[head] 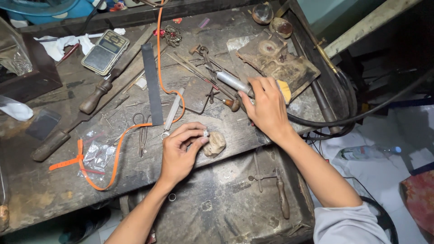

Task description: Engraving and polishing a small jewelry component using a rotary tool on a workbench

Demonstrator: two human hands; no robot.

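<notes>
My left hand pinches a small silver piece between thumb and forefinger, against a beige lump that lies at the front edge of the worn wooden bench. Farther back, my right hand is laid over a rotary handpiece with a silver barrel, whose black flexible shaft runs off to the right. Whether the fingers close fully round the handpiece is hidden.
Files with wooden handles, tweezers, a grey strip, a pocket scale, an orange tape, a plastic bag and a dirty pad litter the bench. A drawer holding a tool is open below.
</notes>
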